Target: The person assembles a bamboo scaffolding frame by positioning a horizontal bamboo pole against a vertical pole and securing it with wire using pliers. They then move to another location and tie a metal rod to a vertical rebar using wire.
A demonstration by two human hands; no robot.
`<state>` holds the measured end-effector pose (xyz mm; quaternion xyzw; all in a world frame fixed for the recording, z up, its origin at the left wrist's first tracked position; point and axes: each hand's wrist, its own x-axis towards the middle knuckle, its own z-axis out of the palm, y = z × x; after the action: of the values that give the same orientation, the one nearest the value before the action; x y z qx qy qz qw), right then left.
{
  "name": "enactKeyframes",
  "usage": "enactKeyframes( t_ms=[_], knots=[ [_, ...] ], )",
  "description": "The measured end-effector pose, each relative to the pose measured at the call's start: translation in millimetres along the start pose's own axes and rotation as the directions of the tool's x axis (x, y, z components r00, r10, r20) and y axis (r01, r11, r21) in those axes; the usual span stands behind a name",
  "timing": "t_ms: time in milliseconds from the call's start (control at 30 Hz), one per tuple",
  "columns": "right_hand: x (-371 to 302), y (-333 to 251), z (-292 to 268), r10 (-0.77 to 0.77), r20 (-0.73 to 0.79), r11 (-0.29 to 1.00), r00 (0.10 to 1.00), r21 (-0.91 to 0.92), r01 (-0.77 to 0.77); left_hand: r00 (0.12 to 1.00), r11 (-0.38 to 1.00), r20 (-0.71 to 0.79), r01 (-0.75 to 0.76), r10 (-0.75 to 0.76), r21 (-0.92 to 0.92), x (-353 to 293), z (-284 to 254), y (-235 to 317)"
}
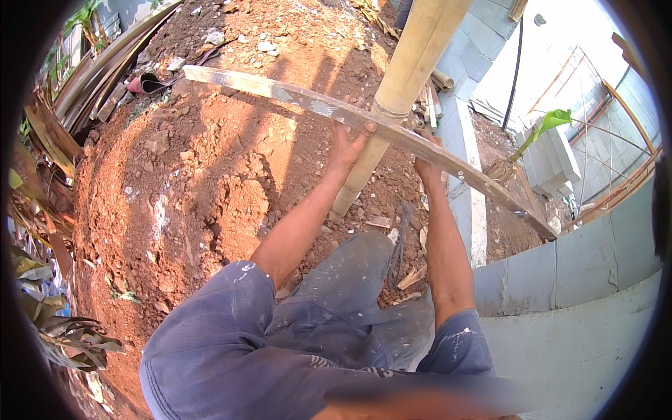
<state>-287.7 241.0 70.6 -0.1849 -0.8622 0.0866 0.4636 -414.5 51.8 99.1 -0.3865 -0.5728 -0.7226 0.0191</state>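
Observation:
A long, worn wooden plank slants across the view, from the upper left down to the right. It crosses in front of a thick bamboo pole that leans toward me, its foot among the rubble. My left hand grips the plank beside the pole from below, its thumb over the near face. On the other side of the pole, my right hand is closed on the same plank; some of its fingers are hidden behind the wood.
Uneven red soil with stones spreads to the left. Grey block walls curve round the right, with a green-leafed plant beyond. Banana stems and dry leaves line the left edge. Wood scraps lie near my knees.

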Motion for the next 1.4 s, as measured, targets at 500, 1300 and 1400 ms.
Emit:
enactKeyframes(
  t_ms=[500,1300,1400],
  knots=[
    [59.9,-36.2,21.7,0.156,0.196,0.808,0.968,0.539,-0.239,0.956,0.928,0.022,0.278,-0.292,0.249,8.2,-8.0,-1.4],
    [-26.2,-172.2,-100.5,0.463,0.622,0.394,0.632,0.494,-0.775,0.782,0.818,-0.253,0.513,-0.57,-0.259,-21.7,28.8,71.9],
    [-31.0,-166.7,-111.6,0.294,0.448,0.894,0.844,0.183,-0.408,0.779,0.771,-0.158,0.531,-0.608,-0.351,-20.8,20.2,78.3]
  ],
)
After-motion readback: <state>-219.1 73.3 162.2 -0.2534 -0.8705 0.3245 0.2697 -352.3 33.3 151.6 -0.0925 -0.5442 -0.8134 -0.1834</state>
